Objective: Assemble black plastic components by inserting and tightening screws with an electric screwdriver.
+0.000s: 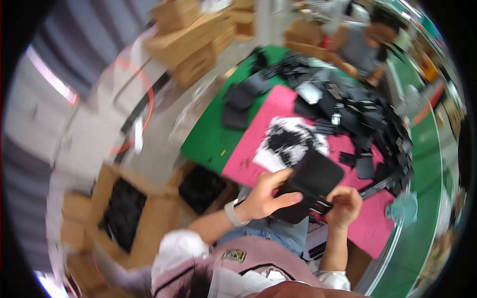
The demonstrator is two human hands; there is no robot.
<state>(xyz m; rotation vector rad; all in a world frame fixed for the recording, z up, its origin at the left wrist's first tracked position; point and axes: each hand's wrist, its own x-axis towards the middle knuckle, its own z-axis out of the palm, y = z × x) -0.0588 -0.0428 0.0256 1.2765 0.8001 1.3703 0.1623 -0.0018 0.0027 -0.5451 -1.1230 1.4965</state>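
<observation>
Here, both hands work one item just above the near edge of the table (208, 134). Left hand (266, 196), with a pale band at the wrist, is clamped on a flat black pouch (310, 184): thumb across its lower face, fingers curled behind the upper left corner. Right hand (344, 204) pinches at the pouch's lower right edge, where small pale-marked strips show; the grip there is closed on that edge, though blur hides whether it takes the pouch itself or a small part being fitted.

Pouch sits tilted, held off the pink mat (258, 131), which lies on the green table top. On the mat just beyond: a white sheet (271, 159) strewn with small black bits. Farther right and back, a wide heap of black parts (367, 119).

Judgement on doing this well: the left hand should stay the steady one, thumb flat so the pouch does not flex, while the right does the fine work at the edge with fingertips only. Holding it low over the mat would let any dropped piece land where it can be found.

Other notes: open cardboard boxes (124, 208) of black goods on the floor at the left, more cartons stacked beyond. Another person (360, 47) sits at the far end of the table.
</observation>
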